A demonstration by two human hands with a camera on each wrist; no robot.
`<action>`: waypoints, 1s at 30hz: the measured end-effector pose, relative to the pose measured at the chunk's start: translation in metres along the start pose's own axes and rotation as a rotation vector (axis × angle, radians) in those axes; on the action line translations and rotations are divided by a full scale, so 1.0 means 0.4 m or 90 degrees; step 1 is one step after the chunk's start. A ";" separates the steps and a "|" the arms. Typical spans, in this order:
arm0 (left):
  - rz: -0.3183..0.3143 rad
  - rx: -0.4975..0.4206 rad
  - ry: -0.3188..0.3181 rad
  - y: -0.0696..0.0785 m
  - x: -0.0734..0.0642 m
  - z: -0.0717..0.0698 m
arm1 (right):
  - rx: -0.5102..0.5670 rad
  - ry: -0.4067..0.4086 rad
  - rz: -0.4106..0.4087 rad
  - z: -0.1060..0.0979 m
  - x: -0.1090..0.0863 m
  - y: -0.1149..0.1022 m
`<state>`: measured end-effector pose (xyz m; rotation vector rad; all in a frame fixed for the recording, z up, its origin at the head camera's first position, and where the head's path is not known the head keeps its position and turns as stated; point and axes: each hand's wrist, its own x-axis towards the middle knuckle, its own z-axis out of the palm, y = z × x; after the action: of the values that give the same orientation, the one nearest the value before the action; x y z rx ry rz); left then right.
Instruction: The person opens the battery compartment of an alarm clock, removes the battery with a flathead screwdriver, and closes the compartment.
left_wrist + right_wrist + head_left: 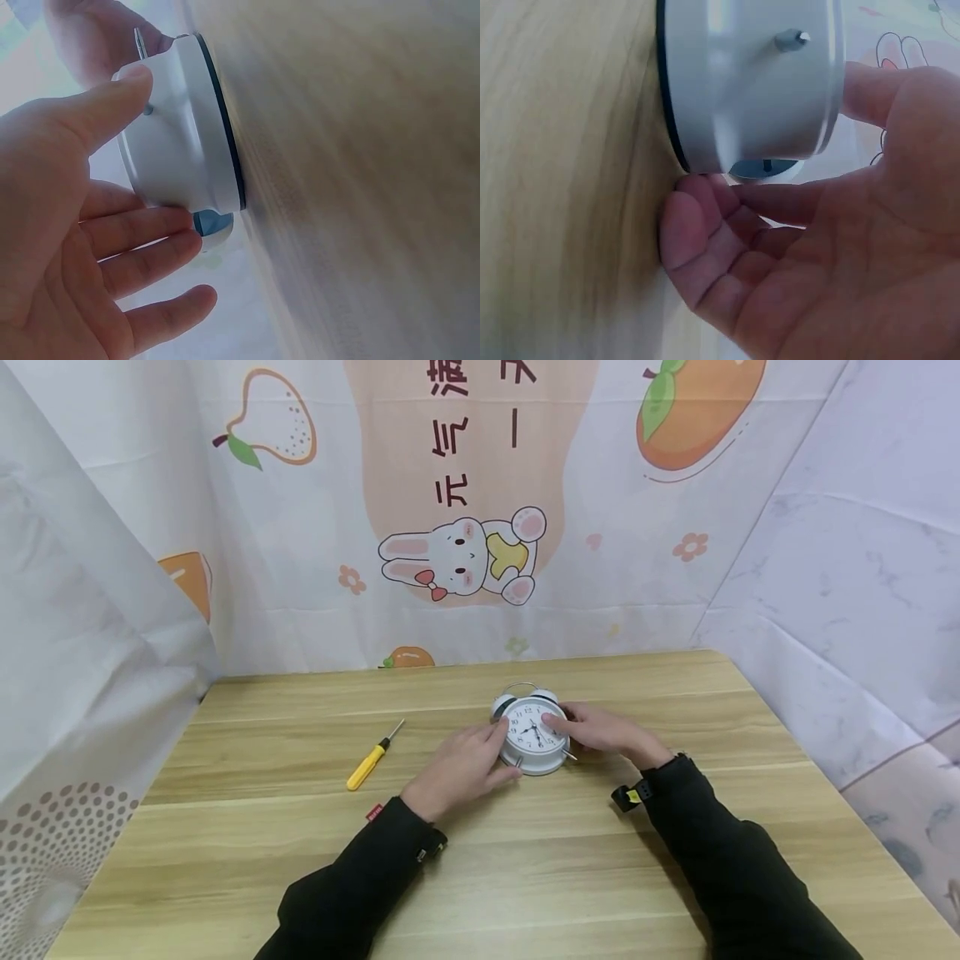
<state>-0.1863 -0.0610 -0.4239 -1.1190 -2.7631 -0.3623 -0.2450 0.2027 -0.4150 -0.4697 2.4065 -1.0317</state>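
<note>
A white twin-bell alarm clock [536, 737] lies on its back on the wooden table, dial up, bells toward the far edge. My left hand [463, 768] holds its left side; in the left wrist view the thumb lies by one short metal foot [141, 45] and some fingertips touch the casing [176, 135] near a bell. From the right, my right hand [600, 728] grips the clock, thumb over the dial. The right wrist view shows that hand's curled fingers [705, 240] at the casing's lower edge, by the table. The clock's back is hidden.
A screwdriver [367, 763] with a yellow and black handle lies on the table [262, 860], left of the left hand. A printed curtain [300, 568] hangs behind the table's far edge, with pale cloth along the left and right sides.
</note>
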 end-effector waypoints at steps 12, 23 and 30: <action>-0.004 0.032 -0.008 -0.007 0.000 -0.002 | -0.024 0.012 -0.047 0.005 0.002 -0.007; 0.020 0.068 0.028 -0.016 -0.001 -0.001 | 0.017 0.015 -0.014 0.002 -0.006 -0.001; 0.000 0.053 0.007 -0.015 -0.002 -0.007 | 0.056 0.019 -0.019 -0.007 -0.008 -0.008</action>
<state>-0.1899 -0.0665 -0.4223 -1.0935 -2.7422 -0.2504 -0.2437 0.2037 -0.4099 -0.4627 2.3753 -1.1607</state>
